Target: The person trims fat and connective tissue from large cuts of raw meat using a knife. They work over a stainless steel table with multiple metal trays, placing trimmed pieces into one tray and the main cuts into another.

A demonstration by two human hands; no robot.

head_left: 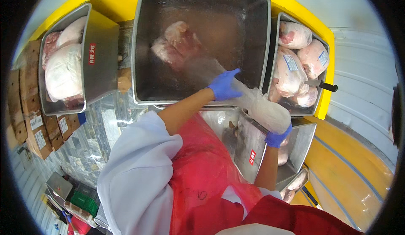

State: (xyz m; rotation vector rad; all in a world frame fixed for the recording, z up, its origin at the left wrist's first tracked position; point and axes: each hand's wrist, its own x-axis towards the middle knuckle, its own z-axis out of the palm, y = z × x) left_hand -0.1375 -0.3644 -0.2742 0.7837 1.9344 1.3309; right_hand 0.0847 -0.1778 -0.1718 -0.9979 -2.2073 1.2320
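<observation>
hands [223, 86] on bag [267, 109], red tags [92, 54], blue-wht labels [291, 63]

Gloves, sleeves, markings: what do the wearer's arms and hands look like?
Left hand and right hand: matching blue gloves, close-fitting, ending around the wrist, no markings visible. Both forearms bare. Left sleeve: loose, plain white, gathered near the elbow. Right sleeve: white, mostly hidden by red clothing. No cables visible on either arm.

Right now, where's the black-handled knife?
In the head view, the knife lies at right across the metal bin's outer rim, its blade beside wrapped meat.
</observation>
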